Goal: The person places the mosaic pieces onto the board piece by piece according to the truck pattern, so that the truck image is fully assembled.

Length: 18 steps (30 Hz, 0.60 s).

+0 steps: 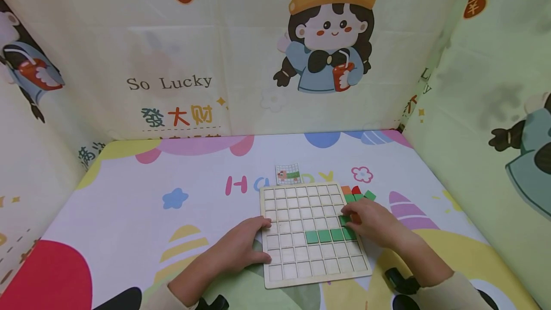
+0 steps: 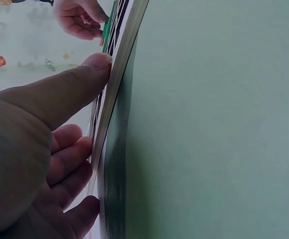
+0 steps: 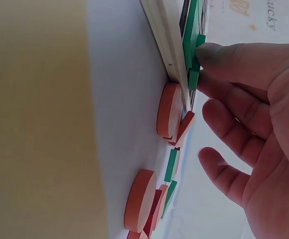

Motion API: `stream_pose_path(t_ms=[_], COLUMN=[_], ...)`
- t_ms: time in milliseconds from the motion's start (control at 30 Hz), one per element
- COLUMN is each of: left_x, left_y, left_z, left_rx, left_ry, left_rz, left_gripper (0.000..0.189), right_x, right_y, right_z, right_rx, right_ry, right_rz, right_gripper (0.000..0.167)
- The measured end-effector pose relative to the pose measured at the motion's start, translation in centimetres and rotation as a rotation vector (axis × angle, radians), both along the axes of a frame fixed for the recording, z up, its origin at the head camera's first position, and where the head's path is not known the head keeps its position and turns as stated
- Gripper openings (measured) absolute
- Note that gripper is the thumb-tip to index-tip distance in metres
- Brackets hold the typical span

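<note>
A pale wooden grid board (image 1: 288, 255) lies flat on the patterned cloth. Four-sided green tiles (image 1: 324, 236) fill part of one row, reaching the board's right side. My right hand (image 1: 376, 219) pinches a green tile (image 1: 343, 220) between thumb and index finger, just above that row at the right edge. In the right wrist view, the thumb presses the tile against other green pieces. At the opposite side, my left hand (image 1: 236, 248) rests against the board's left edge, thumb and fingers spread. The left wrist view shows its thumb (image 2: 82, 82) touching the rim.
Beyond the board lies a small picture card (image 1: 288, 174) with a gridded green and pinkish figure. Loose green (image 1: 370, 195), orange (image 1: 346, 189) and red (image 1: 356, 189) pieces sit by the upper right corner. Orange rounded pieces (image 3: 140, 199) lie beside the board. Printed cloth walls (image 1: 241, 51) surround the table.
</note>
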<state>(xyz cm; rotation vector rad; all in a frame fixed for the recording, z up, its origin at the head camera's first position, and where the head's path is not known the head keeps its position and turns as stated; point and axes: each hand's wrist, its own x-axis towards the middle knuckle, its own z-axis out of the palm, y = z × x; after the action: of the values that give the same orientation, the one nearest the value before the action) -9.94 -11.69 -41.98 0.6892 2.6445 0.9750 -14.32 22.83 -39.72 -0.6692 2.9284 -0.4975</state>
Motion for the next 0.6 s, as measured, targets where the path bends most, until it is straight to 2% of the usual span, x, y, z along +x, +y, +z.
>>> stream_pose_path(t_ms=[600], left_x=[-0.02], left_y=[-0.07], left_z=[-0.11], left_rx=[-0.004], left_ry=[0.002], left_rz=[0.002], left_gripper=[0.066], right_x=[0.01], right_y=[-0.13], right_z=[-0.17], right_rx=[0.001], right_ry=[-0.007], right_rz=[0.001], right_gripper=[0.023])
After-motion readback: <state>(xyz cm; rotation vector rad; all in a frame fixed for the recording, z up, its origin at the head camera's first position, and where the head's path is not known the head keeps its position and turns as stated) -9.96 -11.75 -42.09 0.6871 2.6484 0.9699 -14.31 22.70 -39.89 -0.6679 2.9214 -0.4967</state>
